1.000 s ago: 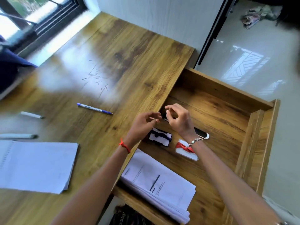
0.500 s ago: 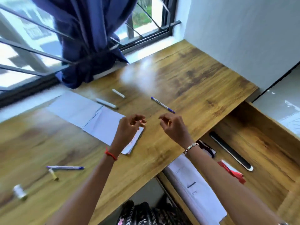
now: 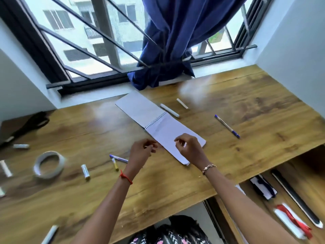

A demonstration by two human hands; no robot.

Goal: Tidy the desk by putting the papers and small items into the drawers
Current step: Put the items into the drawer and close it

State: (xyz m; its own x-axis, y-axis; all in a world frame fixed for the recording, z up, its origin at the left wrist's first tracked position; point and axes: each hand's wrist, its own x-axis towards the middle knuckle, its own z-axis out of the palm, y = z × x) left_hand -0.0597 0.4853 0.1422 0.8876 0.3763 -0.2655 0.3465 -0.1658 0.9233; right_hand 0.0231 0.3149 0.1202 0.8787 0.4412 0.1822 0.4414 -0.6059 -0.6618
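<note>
An open spiral notebook [image 3: 158,124] lies on the wooden desk [image 3: 255,106] below the window. My right hand [image 3: 189,148] hovers over the notebook's near end with its fingers loosely curled and nothing visible in them. Just left of the notebook, my left hand [image 3: 142,150] is curled the same way and holds nothing. A blue pen [image 3: 226,125] lies to the right. A white marker [image 3: 169,110] and a white stick [image 3: 182,103] lie behind the notebook. The open drawer [image 3: 307,173] at lower right holds a black strip [image 3: 295,198], a red-and-white item [image 3: 290,221] and a dark-and-white item [image 3: 263,188].
Left of my hands lie a blue marker [image 3: 118,158], a small yellow stick [image 3: 115,164], a glue stick [image 3: 85,171] and a tape roll [image 3: 49,164]. More white sticks [image 3: 21,146] lie at the far left. A blue curtain [image 3: 175,41] hangs over the sill.
The view swung left from the drawer to the desk. Both hands left the space above the drawer and now hover by the notebook.
</note>
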